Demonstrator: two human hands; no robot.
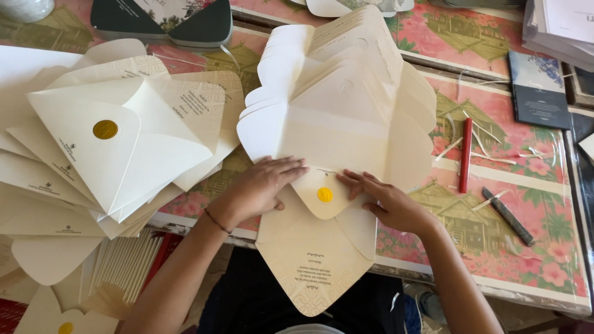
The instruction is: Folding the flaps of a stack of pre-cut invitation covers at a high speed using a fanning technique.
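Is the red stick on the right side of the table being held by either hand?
No, the red stick lies alone on the flowered tablecloth, while both hands press the cream envelope.

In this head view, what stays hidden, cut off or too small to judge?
- Cream envelope under both hands: flap edges covered by left hand and right hand.
- Print on that envelope: too small.
- Dark green box: cut by top edge.
- Stack of unfolded cream envelopes: lower sheets hidden.

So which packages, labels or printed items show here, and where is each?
Cream envelope, under both hands, gold round seal.
Sealed cream envelopes, piled left, gold seal on top.
Unfolded cream envelopes, stacked centre.
Dark booklet, right, floral corner.
Dark green box, top left.
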